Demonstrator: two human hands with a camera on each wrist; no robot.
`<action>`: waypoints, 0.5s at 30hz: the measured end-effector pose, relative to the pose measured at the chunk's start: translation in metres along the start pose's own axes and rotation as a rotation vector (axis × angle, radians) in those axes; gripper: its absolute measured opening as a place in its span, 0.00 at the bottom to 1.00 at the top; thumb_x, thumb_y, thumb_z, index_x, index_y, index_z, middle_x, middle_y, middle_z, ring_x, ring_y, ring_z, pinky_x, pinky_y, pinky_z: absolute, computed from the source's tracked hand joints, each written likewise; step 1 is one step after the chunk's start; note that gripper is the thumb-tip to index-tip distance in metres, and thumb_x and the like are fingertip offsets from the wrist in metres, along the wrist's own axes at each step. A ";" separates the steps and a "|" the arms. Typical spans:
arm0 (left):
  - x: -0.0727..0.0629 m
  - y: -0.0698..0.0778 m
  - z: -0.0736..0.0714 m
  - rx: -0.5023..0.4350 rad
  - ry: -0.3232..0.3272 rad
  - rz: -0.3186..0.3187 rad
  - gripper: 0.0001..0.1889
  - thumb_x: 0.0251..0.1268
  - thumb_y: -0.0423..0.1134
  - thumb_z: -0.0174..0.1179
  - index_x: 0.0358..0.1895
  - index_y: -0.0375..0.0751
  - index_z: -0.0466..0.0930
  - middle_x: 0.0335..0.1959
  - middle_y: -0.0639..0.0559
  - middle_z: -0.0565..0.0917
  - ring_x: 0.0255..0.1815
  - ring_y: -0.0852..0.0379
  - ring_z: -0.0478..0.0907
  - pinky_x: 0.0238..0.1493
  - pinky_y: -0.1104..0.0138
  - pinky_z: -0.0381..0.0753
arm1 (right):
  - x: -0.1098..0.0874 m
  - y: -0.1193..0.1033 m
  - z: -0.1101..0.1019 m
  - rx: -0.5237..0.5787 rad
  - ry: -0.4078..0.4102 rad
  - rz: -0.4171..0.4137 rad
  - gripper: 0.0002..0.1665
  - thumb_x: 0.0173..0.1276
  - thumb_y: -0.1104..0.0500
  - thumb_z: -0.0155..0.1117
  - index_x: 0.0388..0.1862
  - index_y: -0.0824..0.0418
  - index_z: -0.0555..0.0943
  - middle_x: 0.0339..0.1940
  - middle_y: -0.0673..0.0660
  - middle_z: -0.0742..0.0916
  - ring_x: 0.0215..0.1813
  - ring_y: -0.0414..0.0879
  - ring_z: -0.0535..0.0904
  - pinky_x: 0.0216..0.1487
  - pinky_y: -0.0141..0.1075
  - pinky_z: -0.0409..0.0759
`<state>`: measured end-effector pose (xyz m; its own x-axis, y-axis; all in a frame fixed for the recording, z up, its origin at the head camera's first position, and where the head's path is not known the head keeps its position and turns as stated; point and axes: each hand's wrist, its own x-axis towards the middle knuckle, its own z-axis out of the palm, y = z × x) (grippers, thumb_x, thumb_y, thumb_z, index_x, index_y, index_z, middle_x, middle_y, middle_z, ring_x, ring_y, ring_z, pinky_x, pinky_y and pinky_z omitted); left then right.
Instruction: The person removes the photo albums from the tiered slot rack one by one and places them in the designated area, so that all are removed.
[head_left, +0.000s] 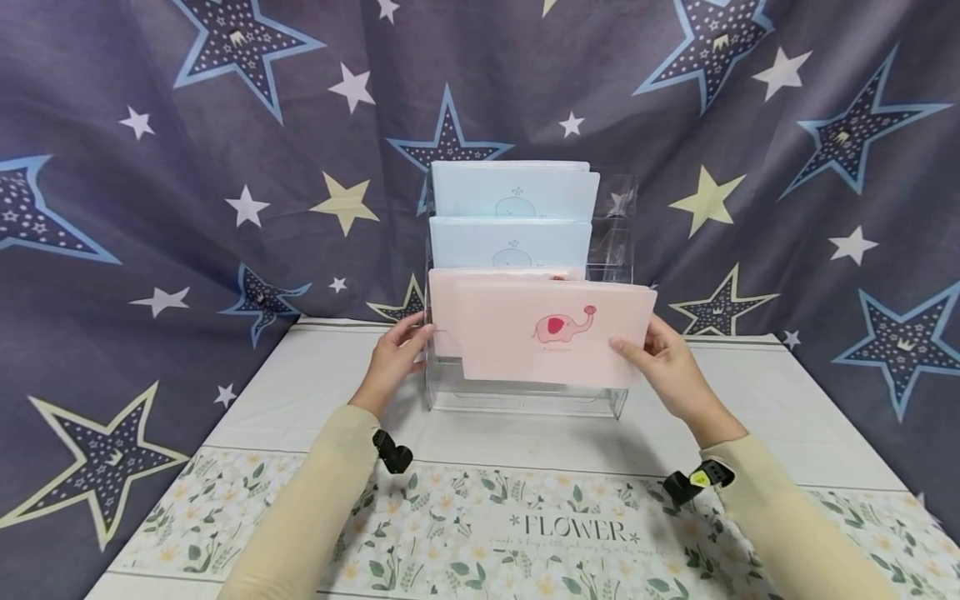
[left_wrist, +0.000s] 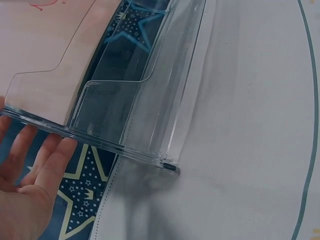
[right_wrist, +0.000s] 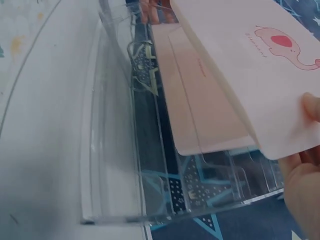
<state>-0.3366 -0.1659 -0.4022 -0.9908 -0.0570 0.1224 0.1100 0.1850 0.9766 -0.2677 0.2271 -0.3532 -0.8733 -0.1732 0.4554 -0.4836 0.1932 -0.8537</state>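
My right hand (head_left: 675, 371) pinches the right end of a pink notebook (head_left: 510, 333) with a red elephant on its cover. In the right wrist view the elephant notebook (right_wrist: 235, 55) tilts in front of another pink notebook (right_wrist: 200, 110), which sits in a pocket of a clear tiered rack (head_left: 521, 406). My left hand (head_left: 393, 358) is at the rack's left side. The left wrist view shows that hand's fingertips (left_wrist: 65, 146) touching the rack's side panel (left_wrist: 115, 148). Blue notebooks with whale drawings (head_left: 510, 242) stand in the higher tiers.
The rack stands on a white tablecloth (head_left: 300, 375) with a flowered band (head_left: 450, 533) along the front. A dark curtain with stars (head_left: 285, 225) hangs close behind the rack and at both sides of the table.
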 end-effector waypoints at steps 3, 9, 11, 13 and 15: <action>0.000 0.000 0.000 -0.006 -0.005 0.008 0.28 0.73 0.52 0.61 0.72 0.51 0.71 0.60 0.42 0.78 0.60 0.48 0.75 0.52 0.57 0.85 | 0.000 -0.001 -0.009 0.050 0.027 -0.018 0.23 0.74 0.65 0.62 0.66 0.63 0.74 0.45 0.50 0.86 0.42 0.42 0.85 0.39 0.32 0.87; -0.002 0.000 0.001 -0.013 -0.005 0.013 0.27 0.73 0.50 0.61 0.72 0.50 0.71 0.60 0.41 0.78 0.61 0.47 0.75 0.54 0.55 0.85 | -0.005 -0.003 -0.030 0.208 0.073 -0.018 0.23 0.74 0.70 0.59 0.64 0.56 0.76 0.46 0.50 0.85 0.43 0.41 0.83 0.37 0.32 0.87; -0.002 0.001 0.001 -0.012 -0.002 0.010 0.27 0.73 0.51 0.61 0.72 0.50 0.71 0.60 0.41 0.78 0.61 0.46 0.75 0.55 0.53 0.84 | -0.006 -0.004 -0.039 0.258 0.089 -0.022 0.23 0.74 0.71 0.59 0.64 0.57 0.76 0.47 0.52 0.85 0.44 0.42 0.83 0.37 0.33 0.87; -0.002 0.001 0.001 -0.011 0.001 0.007 0.28 0.73 0.51 0.61 0.72 0.50 0.71 0.60 0.41 0.78 0.61 0.46 0.75 0.55 0.52 0.84 | -0.008 -0.005 -0.049 0.311 0.110 -0.027 0.23 0.73 0.72 0.58 0.64 0.58 0.76 0.48 0.52 0.84 0.44 0.42 0.83 0.37 0.33 0.87; -0.001 0.001 0.001 -0.010 0.005 0.004 0.28 0.73 0.52 0.61 0.72 0.50 0.71 0.60 0.42 0.78 0.61 0.46 0.75 0.55 0.52 0.84 | -0.009 -0.006 -0.060 0.352 0.131 -0.032 0.22 0.73 0.72 0.58 0.63 0.58 0.77 0.47 0.53 0.85 0.44 0.42 0.83 0.37 0.33 0.87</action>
<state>-0.3353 -0.1644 -0.4012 -0.9900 -0.0609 0.1275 0.1151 0.1751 0.9778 -0.2606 0.2851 -0.3374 -0.8695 -0.0446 0.4920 -0.4802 -0.1576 -0.8629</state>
